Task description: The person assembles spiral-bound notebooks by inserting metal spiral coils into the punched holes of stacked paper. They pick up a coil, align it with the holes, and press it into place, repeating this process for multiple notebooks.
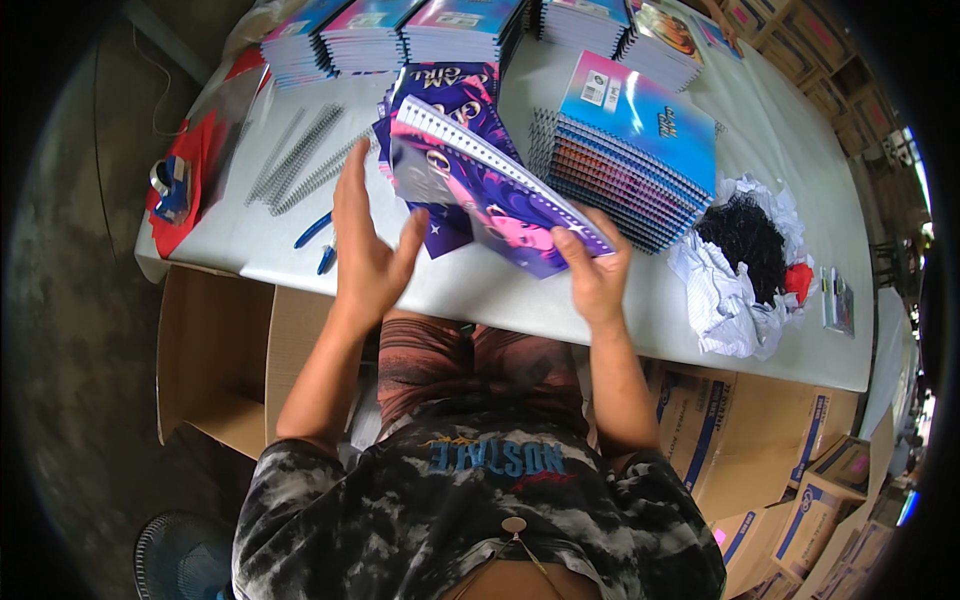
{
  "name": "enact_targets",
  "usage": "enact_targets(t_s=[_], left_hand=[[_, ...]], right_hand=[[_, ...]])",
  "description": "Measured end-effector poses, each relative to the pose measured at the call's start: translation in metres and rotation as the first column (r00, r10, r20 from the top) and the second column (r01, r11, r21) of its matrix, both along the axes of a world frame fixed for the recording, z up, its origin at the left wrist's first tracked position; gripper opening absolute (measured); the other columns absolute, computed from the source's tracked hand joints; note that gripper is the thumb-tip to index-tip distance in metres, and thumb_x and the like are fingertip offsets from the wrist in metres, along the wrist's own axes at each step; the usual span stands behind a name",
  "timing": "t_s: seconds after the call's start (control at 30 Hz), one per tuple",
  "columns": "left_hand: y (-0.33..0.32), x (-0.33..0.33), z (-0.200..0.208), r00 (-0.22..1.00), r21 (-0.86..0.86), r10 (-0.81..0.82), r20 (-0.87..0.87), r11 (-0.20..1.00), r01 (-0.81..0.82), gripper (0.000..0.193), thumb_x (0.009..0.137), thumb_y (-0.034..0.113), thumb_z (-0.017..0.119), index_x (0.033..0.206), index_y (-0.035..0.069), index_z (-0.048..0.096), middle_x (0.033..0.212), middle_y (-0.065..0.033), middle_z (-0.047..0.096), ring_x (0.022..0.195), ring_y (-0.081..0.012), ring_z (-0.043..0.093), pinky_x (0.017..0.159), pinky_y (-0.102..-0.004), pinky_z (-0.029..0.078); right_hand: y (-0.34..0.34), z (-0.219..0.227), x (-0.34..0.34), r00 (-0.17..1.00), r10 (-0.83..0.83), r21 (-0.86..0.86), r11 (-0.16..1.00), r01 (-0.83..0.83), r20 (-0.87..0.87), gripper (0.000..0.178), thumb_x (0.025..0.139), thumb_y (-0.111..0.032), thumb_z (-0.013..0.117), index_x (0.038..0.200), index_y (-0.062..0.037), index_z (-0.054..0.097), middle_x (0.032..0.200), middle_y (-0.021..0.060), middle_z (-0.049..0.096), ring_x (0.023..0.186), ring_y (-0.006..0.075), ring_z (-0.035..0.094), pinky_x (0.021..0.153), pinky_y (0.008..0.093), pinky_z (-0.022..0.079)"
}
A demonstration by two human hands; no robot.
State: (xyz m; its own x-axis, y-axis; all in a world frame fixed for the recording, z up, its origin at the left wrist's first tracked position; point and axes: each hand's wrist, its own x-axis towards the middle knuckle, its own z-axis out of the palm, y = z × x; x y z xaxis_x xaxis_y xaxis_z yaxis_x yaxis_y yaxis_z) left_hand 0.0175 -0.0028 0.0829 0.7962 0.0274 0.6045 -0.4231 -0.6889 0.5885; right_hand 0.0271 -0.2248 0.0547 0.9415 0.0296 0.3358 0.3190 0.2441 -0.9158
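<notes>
My right hand [600,270] grips the lower right corner of a purple notebook [490,205], thumb on top of its cover. A row of punched holes runs along the notebook's upper long edge, with no coil in it. The notebook is tilted above the table. Beside its left end, my left hand [370,240] is open, thumb apart from the fingers, holding nothing. Behind the notebook lies an uneven pile of similar purple covers [450,85], partly hidden. Left of my left hand lie loose spiral coils [305,145] and a blue-handled tool [313,230].
A stack of blue-and-pink spiral notebooks [640,130] stands at right, with more stacks [370,35] along the back. Crumpled paper [715,300] holds a black tangle [745,240]. A tape dispenser [172,190] sits on red material. Cardboard boxes [215,355] stand below the table [800,340].
</notes>
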Motion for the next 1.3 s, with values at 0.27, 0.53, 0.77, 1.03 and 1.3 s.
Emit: enact_targets(t_s=[0.27,0.53,0.77,1.03,1.3], left_hand=[[-0.017,0.003,-0.086,0.869,-0.712,-0.468,-0.163,0.665,0.225,0.038,0.080,-0.005,0.053,0.116,0.003,0.045,0.107,-0.0035,0.054,0.102,-0.0123,0.049,0.093,-0.0281,0.036],[0.060,0.061,-0.088,0.983,-0.052,0.137,0.123,0.990,-0.131,0.027,0.070,0.000,0.055,0.097,0.003,0.054,0.095,-0.0138,0.057,0.090,-0.0299,0.053,0.079,-0.0369,0.041],[0.123,0.110,-0.073,0.953,0.396,0.228,-0.199,0.908,-0.135,0.024,0.085,0.021,0.051,0.101,0.003,0.057,0.085,-0.0118,0.060,0.080,-0.0261,0.058,0.075,-0.0355,0.042],[0.056,0.037,0.004,0.769,-0.238,-0.395,-0.503,0.919,0.316,0.037,0.093,0.035,0.046,0.089,-0.001,0.055,0.073,-0.0030,0.052,0.074,-0.0113,0.047,0.071,-0.0266,0.040],[0.049,0.030,-0.002,0.759,-0.267,-0.403,-0.511,0.914,0.306,0.038,0.094,0.035,0.043,0.079,0.001,0.054,0.061,0.0011,0.043,0.060,-0.0068,0.034,0.058,-0.0226,0.033]], right_hand=[[-0.023,-0.034,-0.006,0.972,0.217,-0.003,0.976,-0.218,-0.089,0.029,0.078,-0.005,0.067,0.104,0.0049,0.061,0.095,0.0080,0.065,0.084,0.0124,0.059,0.077,0.0239,0.046],[-0.028,-0.043,0.003,0.990,0.130,-0.284,0.953,-0.109,0.056,0.023,0.083,-0.002,0.061,0.105,0.0034,0.062,0.095,0.0089,0.066,0.082,0.0099,0.059,0.074,0.0223,0.046],[-0.029,-0.046,0.002,0.994,0.091,-0.230,0.970,-0.076,0.056,0.026,0.081,-0.001,0.062,0.107,0.0038,0.060,0.095,0.0084,0.065,0.081,0.0093,0.058,0.075,0.0224,0.046],[-0.030,-0.042,-0.008,0.997,0.019,-0.226,0.974,-0.003,0.068,0.028,0.079,0.000,0.064,0.106,0.0036,0.060,0.094,0.0066,0.065,0.082,0.0099,0.058,0.077,0.0233,0.046],[-0.030,-0.041,-0.011,0.995,0.044,-0.253,0.967,-0.021,0.085,0.026,0.081,0.001,0.062,0.107,0.0033,0.060,0.096,0.0088,0.065,0.082,0.0105,0.059,0.075,0.0230,0.046]])
